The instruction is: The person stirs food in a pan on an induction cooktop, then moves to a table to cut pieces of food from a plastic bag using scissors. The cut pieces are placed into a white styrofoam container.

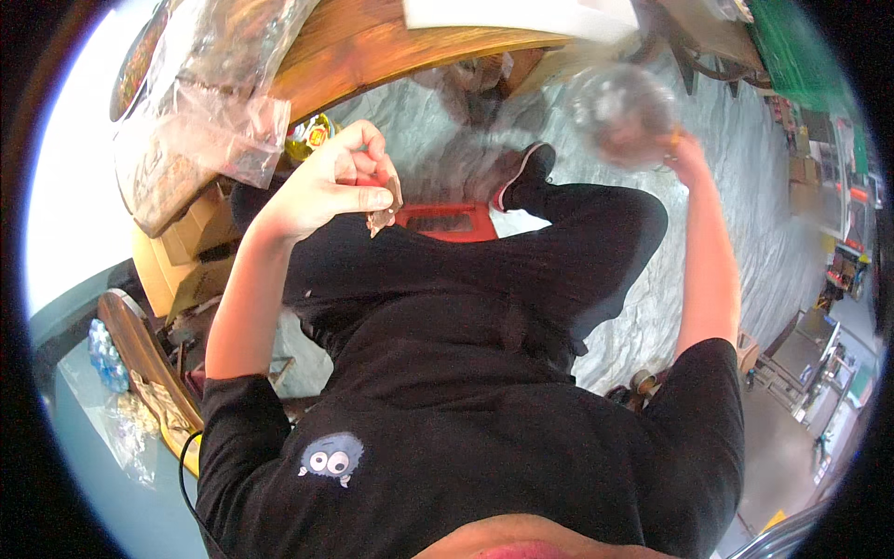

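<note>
My left hand [342, 182] pinches a small, flat, jagged-edged brown piece [384, 209] between thumb and fingers, above my lap. Out to the right, my right hand [683, 155] is at the edge of a rounded, greyish, shiny bundle [621, 112]. That bundle is strongly blurred; it looks like clear plastic, and its contents cannot be made out. The fingers of this hand are partly lost in the blur, but they appear closed on the bundle's near right side.
A wooden table [335, 63] curves across the top, with clear plastic bags [230, 126] at its left. Cardboard boxes [174, 244] stand below them. A red plastic stool [454, 220] shows past my lap. Grey marbled floor [754, 209] extends right. A green sheet [803, 56] hangs upper right.
</note>
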The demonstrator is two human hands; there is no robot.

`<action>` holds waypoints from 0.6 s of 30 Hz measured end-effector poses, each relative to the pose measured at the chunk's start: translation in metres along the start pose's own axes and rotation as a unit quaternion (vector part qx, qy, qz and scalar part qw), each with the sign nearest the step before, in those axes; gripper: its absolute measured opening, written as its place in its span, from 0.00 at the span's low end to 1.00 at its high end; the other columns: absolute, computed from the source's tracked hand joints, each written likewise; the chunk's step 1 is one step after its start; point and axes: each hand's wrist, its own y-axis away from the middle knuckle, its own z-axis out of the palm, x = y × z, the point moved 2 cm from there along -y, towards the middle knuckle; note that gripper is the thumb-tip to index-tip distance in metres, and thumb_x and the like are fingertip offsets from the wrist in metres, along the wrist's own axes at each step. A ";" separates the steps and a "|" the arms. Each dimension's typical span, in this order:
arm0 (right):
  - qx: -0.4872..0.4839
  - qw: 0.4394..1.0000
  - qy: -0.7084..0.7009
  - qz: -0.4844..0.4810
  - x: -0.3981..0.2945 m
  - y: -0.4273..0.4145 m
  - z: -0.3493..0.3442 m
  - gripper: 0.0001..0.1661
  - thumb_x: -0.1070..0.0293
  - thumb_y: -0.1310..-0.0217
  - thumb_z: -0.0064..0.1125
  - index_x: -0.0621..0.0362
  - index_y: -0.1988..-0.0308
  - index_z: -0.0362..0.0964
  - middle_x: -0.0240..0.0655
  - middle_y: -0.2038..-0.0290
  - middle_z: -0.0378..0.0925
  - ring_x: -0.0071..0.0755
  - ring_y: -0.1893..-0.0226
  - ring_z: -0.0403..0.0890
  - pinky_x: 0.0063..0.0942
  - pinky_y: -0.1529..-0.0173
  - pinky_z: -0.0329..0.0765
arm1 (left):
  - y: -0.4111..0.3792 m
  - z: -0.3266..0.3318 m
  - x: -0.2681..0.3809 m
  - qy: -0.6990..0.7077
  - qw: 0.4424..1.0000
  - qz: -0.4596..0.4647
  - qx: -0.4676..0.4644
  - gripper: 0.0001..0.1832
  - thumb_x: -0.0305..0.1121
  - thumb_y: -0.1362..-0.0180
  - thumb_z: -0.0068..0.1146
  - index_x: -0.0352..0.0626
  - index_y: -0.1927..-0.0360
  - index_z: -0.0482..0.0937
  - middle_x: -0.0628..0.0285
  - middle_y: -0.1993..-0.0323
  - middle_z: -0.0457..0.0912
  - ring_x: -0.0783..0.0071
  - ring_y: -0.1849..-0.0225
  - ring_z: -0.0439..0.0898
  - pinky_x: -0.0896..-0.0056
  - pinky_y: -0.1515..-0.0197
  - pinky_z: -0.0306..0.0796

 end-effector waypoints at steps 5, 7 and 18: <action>-0.176 0.983 0.028 0.055 0.054 -0.012 0.192 0.22 0.71 0.48 0.76 0.59 0.51 0.81 0.34 0.65 0.82 0.33 0.70 0.80 0.34 0.66 0.77 | 0.017 -0.026 -0.019 0.044 0.999 0.000 0.015 0.23 0.25 0.35 0.71 0.44 0.43 0.70 0.55 0.63 0.85 0.65 0.64 0.87 0.67 0.63 0.81; -0.201 0.976 0.039 0.074 0.088 -0.030 0.270 0.24 0.71 0.48 0.76 0.61 0.50 0.82 0.36 0.64 0.84 0.35 0.69 0.82 0.37 0.65 0.79 | 0.023 -0.030 -0.025 0.054 0.998 0.007 0.025 0.22 0.23 0.34 0.69 0.40 0.42 0.70 0.54 0.61 0.86 0.66 0.63 0.87 0.66 0.59 0.81; -0.191 0.974 0.107 0.056 0.156 -0.072 0.522 0.23 0.75 0.45 0.75 0.59 0.47 0.82 0.43 0.61 0.87 0.37 0.69 0.87 0.39 0.70 0.81 | 0.043 -0.034 -0.017 0.099 0.977 0.007 0.190 0.09 0.21 0.32 0.66 0.34 0.52 0.78 0.55 0.58 0.83 0.66 0.58 0.87 0.64 0.54 0.83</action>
